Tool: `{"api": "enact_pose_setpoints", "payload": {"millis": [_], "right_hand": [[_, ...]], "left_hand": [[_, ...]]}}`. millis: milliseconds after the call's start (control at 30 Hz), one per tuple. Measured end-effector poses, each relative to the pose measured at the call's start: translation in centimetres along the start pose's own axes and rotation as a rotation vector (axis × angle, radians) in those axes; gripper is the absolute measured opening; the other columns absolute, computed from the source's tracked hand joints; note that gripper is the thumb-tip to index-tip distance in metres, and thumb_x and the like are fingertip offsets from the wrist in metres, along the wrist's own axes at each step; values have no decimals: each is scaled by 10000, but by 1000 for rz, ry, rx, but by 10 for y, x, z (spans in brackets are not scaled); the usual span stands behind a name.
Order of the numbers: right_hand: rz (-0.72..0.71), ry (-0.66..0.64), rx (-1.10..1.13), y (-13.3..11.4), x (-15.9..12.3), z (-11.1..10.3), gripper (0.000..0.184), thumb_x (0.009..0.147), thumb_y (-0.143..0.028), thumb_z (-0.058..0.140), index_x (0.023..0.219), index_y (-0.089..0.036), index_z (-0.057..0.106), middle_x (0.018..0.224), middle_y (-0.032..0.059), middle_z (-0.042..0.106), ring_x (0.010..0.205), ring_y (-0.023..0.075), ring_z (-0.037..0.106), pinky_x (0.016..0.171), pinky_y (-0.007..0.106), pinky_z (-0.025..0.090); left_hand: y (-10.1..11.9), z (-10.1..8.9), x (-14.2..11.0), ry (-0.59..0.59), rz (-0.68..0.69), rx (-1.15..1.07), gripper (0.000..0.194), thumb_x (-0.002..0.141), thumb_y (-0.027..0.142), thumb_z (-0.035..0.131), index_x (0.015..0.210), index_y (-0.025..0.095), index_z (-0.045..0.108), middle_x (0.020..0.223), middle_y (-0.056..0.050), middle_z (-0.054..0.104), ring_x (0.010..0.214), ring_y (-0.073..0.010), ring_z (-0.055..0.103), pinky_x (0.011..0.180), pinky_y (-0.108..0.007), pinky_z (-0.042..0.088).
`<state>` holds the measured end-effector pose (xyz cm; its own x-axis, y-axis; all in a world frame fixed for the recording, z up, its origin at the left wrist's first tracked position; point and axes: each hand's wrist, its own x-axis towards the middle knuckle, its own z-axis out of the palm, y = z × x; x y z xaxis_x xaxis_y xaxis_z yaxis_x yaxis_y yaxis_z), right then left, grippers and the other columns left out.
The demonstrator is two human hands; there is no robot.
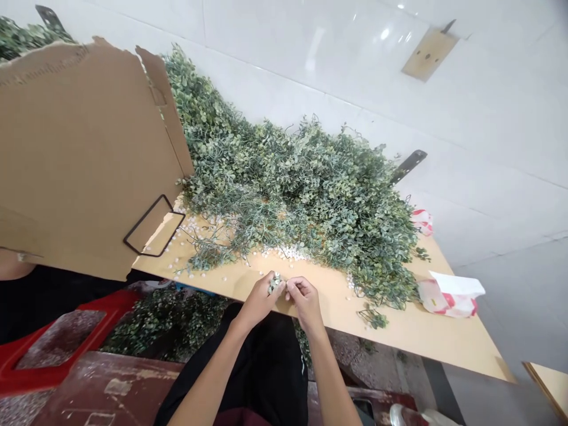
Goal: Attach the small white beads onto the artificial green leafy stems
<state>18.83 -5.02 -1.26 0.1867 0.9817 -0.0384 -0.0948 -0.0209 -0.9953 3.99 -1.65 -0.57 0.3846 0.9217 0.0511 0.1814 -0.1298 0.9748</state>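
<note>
My left hand (261,299) is closed around a small artificial leaf sprig (274,283), whose pale green leaves poke out between thumb and fingers. Close beside it, my right hand (304,300) has its thumb and fingertips pinched together. Whatever lies in that pinch is too small to make out. Both hands are above the front edge of the wooden table (399,337). Just beyond them lie many small white pieces (293,253) and a big heap of artificial greenery (310,183).
A large cardboard sheet (84,154) stands at the left, with a black wire frame (155,228) by its lower corner. To the right are a loose sprig (375,318) and a red-and-white tissue pack (450,296). More greenery (168,322) lies below the table, near a red stool (95,325).
</note>
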Motion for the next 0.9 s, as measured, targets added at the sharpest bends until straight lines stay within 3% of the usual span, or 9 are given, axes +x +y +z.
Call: {"api": "enact_pose_setpoints", "payload": {"millis": [233, 433, 467, 533, 633, 700, 767, 833, 900], "right_hand": [[-66, -27, -152, 1, -4, 0, 209, 877, -368, 620, 822, -178, 688, 650, -5, 603, 610, 138, 551, 630, 261, 441], [-174, -211, -341, -16, -2, -12, 249, 913, -365, 557, 904, -187, 732, 778, 43, 636, 697, 170, 607, 675, 299, 497], [-184, -224, -401, -26, 5, -18, 249, 914, -367, 553, 960, -195, 726, 796, 46, 647, 691, 172, 612, 666, 305, 507], [-262, -180, -580, -53, 27, -36, 258, 914, -362, 550, 1060, -215, 703, 833, 51, 671, 742, 189, 628, 703, 327, 525], [-524, 14, -914, -103, 78, -69, 277, 935, -318, 496, 1125, -220, 672, 1091, 97, 656, 966, 231, 613, 861, 385, 502], [-548, 115, -1168, -131, 115, -90, 349, 934, -257, 465, 1251, -197, 600, 1280, 140, 561, 876, 211, 627, 852, 387, 504], [-439, 147, -1446, -148, 145, -105, 441, 912, -207, 481, 1351, -180, 511, 1387, 166, 469, 837, 204, 638, 774, 355, 515], [-277, 113, -1703, -155, 164, -114, 419, 902, -191, 497, 1318, -198, 542, 1343, 151, 514, 917, 232, 637, 730, 326, 501], [-161, 72, -1822, -156, 172, -118, 300, 905, -196, 500, 1166, -206, 648, 1201, 131, 609, 935, 245, 635, 704, 306, 479]], "left_hand": [[3, -3, -1, -30, 22, 28, 258, 933, 402, 455, 789, 188, 463, 722, 17, 535, 675, -144, 501, 655, -249, 385], [-12, -6, -29, 67, -8, -89, 250, 926, 412, 478, 866, 177, 538, 732, 12, 546, 678, -136, 521, 659, -241, 436], [-20, -9, -39, 112, -23, -109, 242, 923, 409, 486, 918, 176, 553, 778, -3, 574, 710, -144, 547, 689, -251, 459], [-43, -17, -62, 326, -53, -121, 252, 904, 411, 515, 987, 176, 553, 871, -39, 612, 791, -172, 595, 759, -285, 495], [-90, -36, -93, 574, -82, 15, 394, 862, 430, 557, 1159, 177, 502, 1061, -98, 599, 994, -245, 605, 925, -401, 488], [-122, -50, -109, 605, -111, 204, 608, 811, 462, 601, 1304, 157, 419, 1241, -158, 523, 1175, -320, 527, 1021, -498, 424], [-150, -60, -124, 596, -133, 394, 749, 780, 502, 604, 1384, 137, 353, 1382, -200, 421, 1314, -387, 395, 1085, -581, 333], [-170, -64, -138, 544, -151, 486, 734, 838, 499, 530, 1426, 122, 307, 1435, -210, 380, 1358, -383, 349, 1114, -584, 300], [-181, -63, -153, 490, -173, 496, 669, 895, 472, 456, 1446, 131, 287, 1454, -197, 378, 1364, -358, 362, 1120, -567, 312]]}}
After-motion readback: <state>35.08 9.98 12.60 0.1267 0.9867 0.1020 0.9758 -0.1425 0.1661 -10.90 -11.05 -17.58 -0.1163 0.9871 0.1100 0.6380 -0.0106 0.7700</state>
